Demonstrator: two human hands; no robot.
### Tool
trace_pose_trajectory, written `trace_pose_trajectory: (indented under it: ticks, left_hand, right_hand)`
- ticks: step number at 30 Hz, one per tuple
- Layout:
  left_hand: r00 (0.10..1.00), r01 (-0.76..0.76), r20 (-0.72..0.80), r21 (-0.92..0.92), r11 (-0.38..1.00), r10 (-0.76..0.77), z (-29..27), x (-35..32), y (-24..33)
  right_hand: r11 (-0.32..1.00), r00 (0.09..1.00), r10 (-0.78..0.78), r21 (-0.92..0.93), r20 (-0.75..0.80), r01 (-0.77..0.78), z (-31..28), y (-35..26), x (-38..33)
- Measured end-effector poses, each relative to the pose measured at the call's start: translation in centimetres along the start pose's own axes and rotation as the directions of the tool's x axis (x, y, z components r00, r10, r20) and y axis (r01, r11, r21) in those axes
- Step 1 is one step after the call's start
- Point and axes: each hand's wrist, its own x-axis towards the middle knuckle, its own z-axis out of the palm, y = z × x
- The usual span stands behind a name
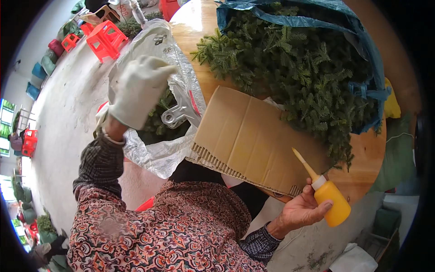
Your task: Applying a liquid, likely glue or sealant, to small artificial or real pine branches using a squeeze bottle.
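Observation:
My left hand (141,90), in a white glove, is raised over a silver plastic bag (152,158). Its fingers are drawn together toward the right and slightly blurred; anything between them cannot be made out. Green sprigs (158,131) lie inside the bag. Beside the table edge, a large grey clip (176,113) grips the bag's rim. My bare right hand (302,208) is wrapped round a yellow squeeze bottle (334,206), whose long nozzle points up and left over a cardboard sheet (244,140). That sheet lies at the table's near edge.
A blue bag (374,59) spills a big heap of fir sprigs (290,63) over the round wooden table (190,27). Red stools (105,40) stand on the floor at the far left. Something yellow (392,102) shows beyond the table's right side.

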Motion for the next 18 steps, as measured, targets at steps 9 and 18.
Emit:
trace_pose_trajectory:
  ticks: [9,18]
  left_hand:
    - [0.986,0.120,-0.081,-0.235,0.965,-0.143,4.3,8.4,5.8]
    - [0.982,0.154,-0.048,-0.376,0.914,-0.185,2.5,7.8,7.0]
  right_hand:
    - [0.998,0.999,-0.036,-0.048,-0.002,0.036,-0.2,0.2,0.1]
    - [0.999,0.999,-0.044,-0.034,-0.015,0.043,-0.5,0.2,-0.1]
